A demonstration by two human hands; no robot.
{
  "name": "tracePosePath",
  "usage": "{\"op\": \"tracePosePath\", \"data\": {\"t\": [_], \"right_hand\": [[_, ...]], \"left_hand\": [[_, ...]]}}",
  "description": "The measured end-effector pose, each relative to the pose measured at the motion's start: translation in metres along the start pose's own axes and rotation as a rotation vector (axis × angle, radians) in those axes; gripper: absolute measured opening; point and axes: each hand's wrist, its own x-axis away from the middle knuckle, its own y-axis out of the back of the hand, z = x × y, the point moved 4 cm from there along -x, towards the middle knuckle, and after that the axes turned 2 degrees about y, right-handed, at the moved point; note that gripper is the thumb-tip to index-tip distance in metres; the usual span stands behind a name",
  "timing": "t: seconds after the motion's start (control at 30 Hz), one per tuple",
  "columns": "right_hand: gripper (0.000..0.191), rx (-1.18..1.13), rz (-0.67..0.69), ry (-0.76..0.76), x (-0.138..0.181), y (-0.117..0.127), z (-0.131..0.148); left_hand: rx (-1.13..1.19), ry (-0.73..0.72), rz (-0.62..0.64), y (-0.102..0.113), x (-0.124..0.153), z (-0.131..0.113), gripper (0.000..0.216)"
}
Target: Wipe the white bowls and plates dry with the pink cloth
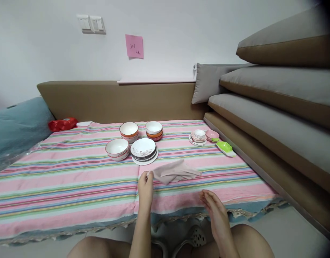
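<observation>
- Cloth [177, 173] on the sheet [73, 190], before the plate stack [143, 148].
- One bowl stack [117, 149] left of the plates, two behind.
- Saucer stack [198, 136] right, beside the cushion pile [275, 111].
- Backrest [122, 102] behind the dishes.

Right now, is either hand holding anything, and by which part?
The left hand pinches the pale cloth at its left end, between thumb and fingers. The right hand holds nothing that shows.

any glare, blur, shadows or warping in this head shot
Head view: soft light, no hard shadows on the sheet; glossy highlights on the red bag; rag fairly clear; cushions look stretched toward the right edge, where the upper corner blurs into black.
</observation>
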Motion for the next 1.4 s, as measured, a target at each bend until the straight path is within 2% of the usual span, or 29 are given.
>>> {"op": "tracePosePath", "data": {"t": [0.07,0.2,0.27,0.4,0.47,0.63,0.73,0.8,0.83,0.93,1.0,1.03,1.13,1.4], "right_hand": [[0.041,0.056,0.112,-0.015,0.010,-0.019,0.006],[0.042,0.207,0.323,0.012,0.032,-0.053,0.010],[0.044,0.279,0.390,0.042,0.040,-0.063,0.005],[0.041,0.340,0.459,0.135,0.048,-0.077,-0.008],[0.039,0.335,0.506,0.200,0.050,-0.082,-0.010],[0.038,0.437,0.743,0.340,0.067,-0.099,-0.002],[0.039,0.543,0.822,0.449,0.080,-0.108,0.008],[0.035,0.589,0.796,0.500,0.084,-0.111,0.014],[0.033,0.599,0.761,0.520,0.085,-0.112,0.018],[0.026,0.590,0.636,0.579,0.086,-0.112,0.031],[0.021,0.561,0.629,0.584,0.086,-0.111,0.038],[0.017,0.542,0.646,0.567,0.087,-0.110,0.041],[0.010,0.531,0.686,0.486,0.090,-0.109,0.043],[0.005,0.708,0.750,0.398,0.098,-0.104,0.032]], "left_hand": [[0.241,0.114,-0.056,0.011,0.008,0.002,0.028],[0.724,0.408,-0.064,0.018,0.029,0.013,0.033],[0.792,0.461,-0.085,0.021,0.040,0.016,0.037],[0.751,0.407,-0.068,0.028,0.060,0.018,0.036],[0.706,0.363,0.022,0.031,0.069,0.013,0.033],[0.614,0.267,0.407,0.039,0.089,-0.020,0.025],[0.538,0.197,0.496,0.048,0.096,-0.039,0.022],[0.483,0.167,0.459,0.055,0.096,-0.043,0.022],[0.450,0.150,0.398,0.059,0.094,-0.044,0.023],[0.338,0.090,0.093,0.073,0.087,-0.039,0.026],[0.287,0.062,-0.090,0.080,0.085,-0.036,0.029],[0.269,0.055,-0.140,0.082,0.085,-0.034,0.030],[0.215,0.028,-0.171,0.081,0.089,-0.035,0.026],[0.205,-0.058,-0.134,0.083,0.098,-0.038,0.022]]}}
